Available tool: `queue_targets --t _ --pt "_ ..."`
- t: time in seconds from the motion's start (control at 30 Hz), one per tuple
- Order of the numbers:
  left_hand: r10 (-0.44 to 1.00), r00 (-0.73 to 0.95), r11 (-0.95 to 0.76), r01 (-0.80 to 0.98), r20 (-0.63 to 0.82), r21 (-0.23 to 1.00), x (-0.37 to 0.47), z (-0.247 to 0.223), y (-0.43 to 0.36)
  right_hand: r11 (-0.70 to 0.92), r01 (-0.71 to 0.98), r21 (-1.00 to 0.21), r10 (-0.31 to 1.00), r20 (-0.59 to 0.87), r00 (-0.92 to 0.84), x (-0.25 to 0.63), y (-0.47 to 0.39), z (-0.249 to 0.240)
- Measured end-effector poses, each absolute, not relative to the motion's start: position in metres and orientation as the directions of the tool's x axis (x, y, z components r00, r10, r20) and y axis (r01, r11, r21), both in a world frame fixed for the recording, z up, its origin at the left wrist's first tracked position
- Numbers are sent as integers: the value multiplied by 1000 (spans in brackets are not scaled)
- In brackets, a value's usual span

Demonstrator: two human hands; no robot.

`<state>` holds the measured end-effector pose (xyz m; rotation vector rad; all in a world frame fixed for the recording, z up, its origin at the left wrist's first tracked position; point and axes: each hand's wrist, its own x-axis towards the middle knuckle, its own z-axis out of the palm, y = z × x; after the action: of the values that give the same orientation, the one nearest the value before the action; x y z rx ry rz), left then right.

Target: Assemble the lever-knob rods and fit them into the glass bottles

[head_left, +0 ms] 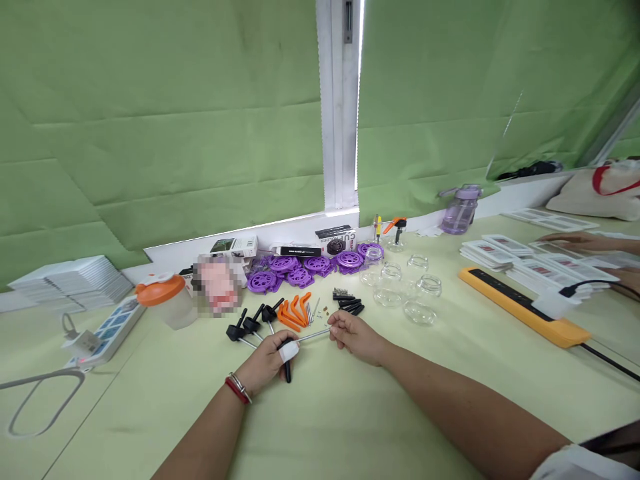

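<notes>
My left hand (270, 363), with a white wrap on the thumb, is closed around a black piece (287, 371) that has a thin metal rod (314, 335) sticking out to the right. My right hand (356, 339) pinches the far end of that rod; whether a small part is also between the fingertips I cannot tell. Just beyond the left hand lie several similar black caps with metal rods (253, 324). Orange curved levers (295, 312), small pins and screws (316, 310) and black tubes with springs (349, 302) lie past both hands.
Purple spoked discs (300, 267) and boxes (235, 247) line the wall. Clear jars (420, 310) stand right of centre. An orange-lidded cup (167, 300) and a white power strip (113, 333) are left. A yellow power strip (525, 307) and another person's hands (575, 240) are right.
</notes>
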<state>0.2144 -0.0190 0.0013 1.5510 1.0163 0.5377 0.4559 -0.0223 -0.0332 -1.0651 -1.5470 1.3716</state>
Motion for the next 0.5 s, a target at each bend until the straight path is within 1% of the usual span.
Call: queue_targets --t 0.1,0.27,0.5 --pt "834 514 33 315 -200 948 215 2 -19 65 53 -996 936 43 -349 455 -22 -35" --pt "834 514 35 316 -202 948 214 1 -19 60 120 -991 941 16 -339 455 -23 -31" --pt "832 519 31 311 -197 950 213 -1 -19 88 195 -977 945 20 -326 455 -24 -28"
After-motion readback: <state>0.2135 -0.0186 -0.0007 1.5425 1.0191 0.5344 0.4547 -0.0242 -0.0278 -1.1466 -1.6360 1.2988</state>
